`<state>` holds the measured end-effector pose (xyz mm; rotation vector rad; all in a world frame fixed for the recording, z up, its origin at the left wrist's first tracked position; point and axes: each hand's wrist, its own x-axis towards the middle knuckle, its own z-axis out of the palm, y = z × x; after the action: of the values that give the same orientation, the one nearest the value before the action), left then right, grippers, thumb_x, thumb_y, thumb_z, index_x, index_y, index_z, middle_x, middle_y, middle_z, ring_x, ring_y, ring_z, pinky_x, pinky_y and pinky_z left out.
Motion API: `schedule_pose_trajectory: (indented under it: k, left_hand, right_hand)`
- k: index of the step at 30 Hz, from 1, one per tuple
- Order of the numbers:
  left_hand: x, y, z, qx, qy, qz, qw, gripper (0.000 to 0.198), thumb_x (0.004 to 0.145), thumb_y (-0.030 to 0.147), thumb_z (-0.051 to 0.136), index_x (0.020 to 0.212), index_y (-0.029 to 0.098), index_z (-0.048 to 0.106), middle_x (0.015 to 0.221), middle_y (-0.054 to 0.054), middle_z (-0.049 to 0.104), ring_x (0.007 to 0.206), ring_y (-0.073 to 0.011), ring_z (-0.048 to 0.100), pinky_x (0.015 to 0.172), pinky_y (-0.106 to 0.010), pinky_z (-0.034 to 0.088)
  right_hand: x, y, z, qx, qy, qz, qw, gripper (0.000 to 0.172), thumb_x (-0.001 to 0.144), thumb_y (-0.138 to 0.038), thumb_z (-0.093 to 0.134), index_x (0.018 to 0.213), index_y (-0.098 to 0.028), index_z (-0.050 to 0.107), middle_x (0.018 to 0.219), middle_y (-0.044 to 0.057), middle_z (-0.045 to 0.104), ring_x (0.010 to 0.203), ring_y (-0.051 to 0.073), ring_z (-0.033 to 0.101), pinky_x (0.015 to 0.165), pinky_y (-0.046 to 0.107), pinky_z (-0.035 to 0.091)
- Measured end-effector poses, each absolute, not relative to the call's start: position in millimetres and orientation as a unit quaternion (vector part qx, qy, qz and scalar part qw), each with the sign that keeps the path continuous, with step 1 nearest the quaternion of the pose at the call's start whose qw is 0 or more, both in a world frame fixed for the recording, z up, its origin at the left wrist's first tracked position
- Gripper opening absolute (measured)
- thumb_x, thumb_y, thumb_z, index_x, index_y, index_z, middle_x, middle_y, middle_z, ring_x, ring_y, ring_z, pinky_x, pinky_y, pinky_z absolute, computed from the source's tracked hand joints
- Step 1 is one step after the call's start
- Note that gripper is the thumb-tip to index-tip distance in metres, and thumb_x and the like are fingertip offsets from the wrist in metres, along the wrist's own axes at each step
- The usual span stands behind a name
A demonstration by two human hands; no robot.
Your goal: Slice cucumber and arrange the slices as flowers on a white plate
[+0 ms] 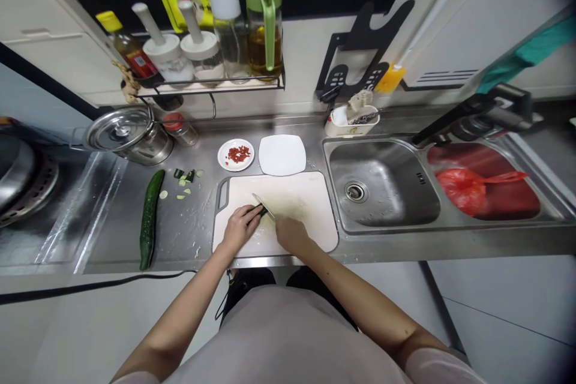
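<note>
On the white cutting board (310,198), my left hand (243,227) presses down on a dark green cucumber piece (263,210), most of it covered by the fingers. My right hand (291,235) is closed round the handle of a knife (264,204). Its blade slants up and left, right against the cucumber piece and close to my left fingertips. Pale wet smears mark the board. Behind it stand a small white plate (222,157) with chopped red bits (238,154) and a squarish white plate (282,155).
Left of the board lie a whole cucumber (151,219) and several cucumber scraps (184,180). A lidded steel pot (128,135) and a red-capped jar (180,128) stand behind them. On the right is a steel sink (382,186); a red plastic bag (463,191) sits in the second basin.
</note>
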<state>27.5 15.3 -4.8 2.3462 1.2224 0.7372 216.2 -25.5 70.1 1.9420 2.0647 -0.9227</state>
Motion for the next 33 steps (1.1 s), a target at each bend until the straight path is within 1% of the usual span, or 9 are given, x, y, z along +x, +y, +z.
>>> schedule_pose_trajectory:
  k: [6,14,19,21,23,27,31,33]
  left_hand:
    - [28,15,-7,0.839,0.434,0.264,0.197,0.032,0.094,0.031,0.05,0.122,0.026,0.065,0.107,-0.007,0.066,0.098,-0.0177,0.061,0.089,-0.033,0.052]
    - [28,13,-7,0.844,0.439,0.249,0.18,0.034,0.095,0.032,0.049,0.124,0.027,0.064,0.109,-0.007,0.065,0.099,-0.0177,0.061,0.089,-0.033,0.052]
    - [29,8,2,0.844,0.473,0.201,0.157,0.039,0.095,0.036,0.048,0.132,0.028,0.057,0.111,-0.006,0.066,0.099,-0.0183,0.061,0.086,-0.031,0.052]
    - [29,7,5,0.837,0.49,0.19,0.155,0.044,0.093,0.039,0.05,0.135,0.028,0.054,0.113,-0.006,0.066,0.1,-0.019,0.062,0.086,-0.031,0.052]
    - [29,4,7,0.829,0.502,0.192,0.157,0.046,0.092,0.04,0.053,0.137,0.028,0.052,0.114,-0.007,0.066,0.101,-0.0195,0.062,0.086,-0.031,0.052]
    - [25,-1,6,0.808,0.516,0.221,0.179,0.046,0.091,0.041,0.054,0.134,0.026,0.054,0.115,-0.008,0.066,0.104,-0.0215,0.062,0.089,-0.034,0.051]
    - [23,-2,10,0.745,0.561,0.312,0.18,0.038,0.094,0.038,0.047,0.127,0.023,0.059,0.115,-0.009,0.067,0.108,-0.023,0.061,0.095,-0.04,0.049]
    - [27,4,19,0.716,0.576,0.355,0.17,0.036,0.095,0.037,0.046,0.125,0.023,0.06,0.115,-0.01,0.066,0.11,-0.0233,0.06,0.096,-0.04,0.048]
  right_hand:
    - [214,-23,68,0.649,0.687,-0.313,0.091,0.032,0.093,-0.012,0.035,0.118,-0.013,0.056,0.096,0.013,0.07,0.097,0.023,0.066,0.08,0.03,0.048]
    - [216,-29,58,0.663,0.689,-0.282,0.083,0.029,0.097,-0.018,0.032,0.116,-0.015,0.054,0.093,0.012,0.07,0.091,0.021,0.067,0.074,0.028,0.047]
    - [228,-34,63,0.674,0.7,-0.215,0.098,0.03,0.099,-0.024,0.031,0.119,-0.018,0.053,0.091,0.01,0.069,0.084,0.021,0.067,0.07,0.029,0.045]
    - [234,-37,66,0.69,0.694,-0.18,0.101,0.032,0.1,-0.023,0.03,0.123,-0.021,0.053,0.09,0.01,0.068,0.083,0.021,0.067,0.07,0.029,0.044]
    - [242,-39,68,0.707,0.685,-0.151,0.092,0.036,0.1,-0.022,0.03,0.129,-0.025,0.051,0.093,0.01,0.067,0.084,0.02,0.065,0.073,0.03,0.041]
    - [256,-43,68,0.733,0.67,-0.112,0.043,0.044,0.099,-0.023,0.035,0.141,-0.025,0.044,0.101,0.012,0.064,0.091,0.02,0.06,0.079,0.032,0.036]
    - [265,-45,68,0.744,0.662,-0.088,0.01,0.049,0.093,-0.02,0.044,0.142,-0.024,0.046,0.099,0.012,0.061,0.092,0.022,0.053,0.08,0.032,0.032]
    - [266,-45,69,0.742,0.666,-0.077,0.002,0.05,0.091,-0.018,0.046,0.141,-0.023,0.048,0.098,0.011,0.06,0.09,0.022,0.051,0.08,0.033,0.03]
